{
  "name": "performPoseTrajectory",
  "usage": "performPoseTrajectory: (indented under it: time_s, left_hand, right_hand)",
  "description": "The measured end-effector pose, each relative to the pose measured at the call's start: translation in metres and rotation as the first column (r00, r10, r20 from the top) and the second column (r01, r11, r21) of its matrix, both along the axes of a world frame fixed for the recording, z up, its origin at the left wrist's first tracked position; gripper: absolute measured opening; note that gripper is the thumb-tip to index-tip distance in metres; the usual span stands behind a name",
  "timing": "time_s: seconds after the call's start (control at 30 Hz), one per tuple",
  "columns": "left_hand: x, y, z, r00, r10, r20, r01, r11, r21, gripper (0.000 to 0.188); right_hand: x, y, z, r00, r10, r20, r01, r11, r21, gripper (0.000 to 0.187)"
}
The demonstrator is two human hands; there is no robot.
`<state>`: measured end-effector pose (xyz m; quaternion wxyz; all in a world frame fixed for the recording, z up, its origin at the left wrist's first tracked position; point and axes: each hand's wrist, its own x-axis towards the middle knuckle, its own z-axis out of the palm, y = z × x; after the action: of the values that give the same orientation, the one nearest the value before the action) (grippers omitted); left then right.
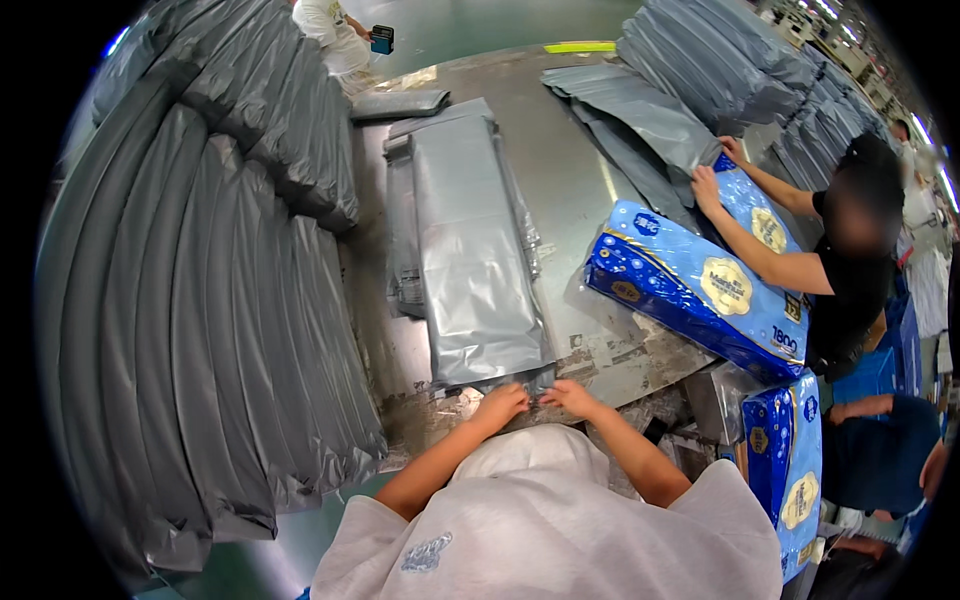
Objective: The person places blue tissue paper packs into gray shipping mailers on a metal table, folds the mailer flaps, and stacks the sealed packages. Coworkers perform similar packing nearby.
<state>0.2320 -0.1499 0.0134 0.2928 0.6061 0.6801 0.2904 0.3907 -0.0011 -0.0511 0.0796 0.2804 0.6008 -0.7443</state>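
A stack of flat grey plastic bags (470, 230) lies lengthwise on the metal table in front of me. My left hand (503, 404) is closed at the stack's near end, fingertips on the crumpled edge of a bag. Just to its right, my right hand (570, 398) pinches the same crinkled plastic. The fingertips of both hands are close together, and the exact fold between them is too small to make out. Beneath the top bag, more bags stick out unevenly on both sides.
Tall piles of grey bags (170, 300) line the left side. A folded grey bag (400, 104) lies at the table's far end. At right, a co-worker (850, 250) holds a grey bag (650, 110) over a blue tissue pack (765, 215). Another blue pack (700, 280) lies nearer me.
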Motion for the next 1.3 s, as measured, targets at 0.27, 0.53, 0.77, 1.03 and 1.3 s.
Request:
performPoseTrajectory:
  time_s: [0.27,0.53,0.77,1.03,1.3]
  left_hand:
    - [-0.055,-0.364,-0.098,-0.381,0.641,0.666,-0.603,0.374,-0.705,0.021]
    - [-0.155,-0.485,-0.006,-0.496,0.535,0.683,-0.867,-0.347,-0.358,0.027]
    - [-0.129,-0.445,-0.027,0.513,0.803,-0.303,-0.556,0.042,-0.83,0.028]
    - [-0.042,-0.151,0.068,0.821,0.513,-0.25,-0.528,0.849,0.011,0.04]
    - [-0.088,-0.099,0.005,0.692,0.35,-0.632,-0.18,0.931,0.319,0.009]
  right_hand:
    - [0.018,-0.003,-0.001,0.859,-0.462,0.223,0.502,0.667,-0.551,0.012]
    - [0.004,-0.002,-0.036,0.575,-0.72,0.387,0.654,0.121,-0.746,0.025]
    - [-0.003,-0.007,-0.021,0.576,-0.751,0.324,0.74,0.31,-0.597,0.03]
    - [-0.005,-0.021,-0.009,0.646,-0.739,0.192,0.694,0.463,-0.552,0.043]
    - [-0.003,-0.02,-0.004,0.673,-0.723,0.156,0.66,0.492,-0.567,0.044]
